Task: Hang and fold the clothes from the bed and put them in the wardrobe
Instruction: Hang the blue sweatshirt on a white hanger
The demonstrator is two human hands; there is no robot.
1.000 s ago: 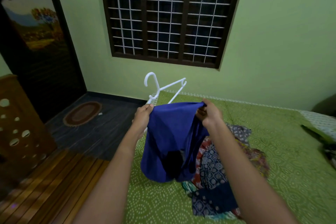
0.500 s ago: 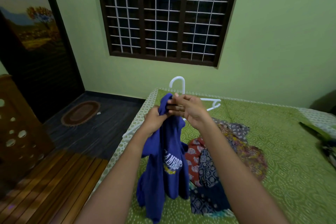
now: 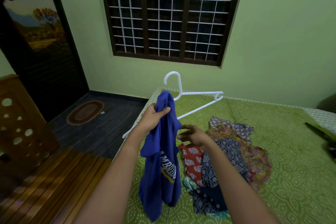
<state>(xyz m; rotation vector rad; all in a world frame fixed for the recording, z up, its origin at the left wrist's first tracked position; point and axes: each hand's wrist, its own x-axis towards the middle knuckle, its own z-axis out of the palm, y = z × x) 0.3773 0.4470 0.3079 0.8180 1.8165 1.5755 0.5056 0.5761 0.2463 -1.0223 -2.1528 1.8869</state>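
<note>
While the left hand (image 3: 153,120) clamps the bunched collar end of the blue T-shirt (image 3: 160,178) at frame centre, the rest of the shirt hangs toward 6 o'clock, low over the near-left part of the bed (image 3: 291,169). Behind the fist sits the white hanger (image 3: 198,93): hook up at 12 o'clock of the fist, one arm out to 2 o'clock, other end poking out at 8 o'clock. It looks held in the same fist, can't confirm. Hanger not inside the shirt yet. The right hand (image 3: 195,135), at 4 o'clock of the left, has fingers loose and spread and holds nothing, tips just beside the shirt edge. The patterned clothes pile (image 3: 227,151) lies at 3 o'clock of the shirt, flat on the bed.

Risks:
- One fist likely carries cloth plus hanger, so a slackened grip could drop either toward the floor (image 3: 101,132) at 8 o'clock.
- The bunched neck opening may snag the hanger arm, and forcing it could stretch the collar.
</note>
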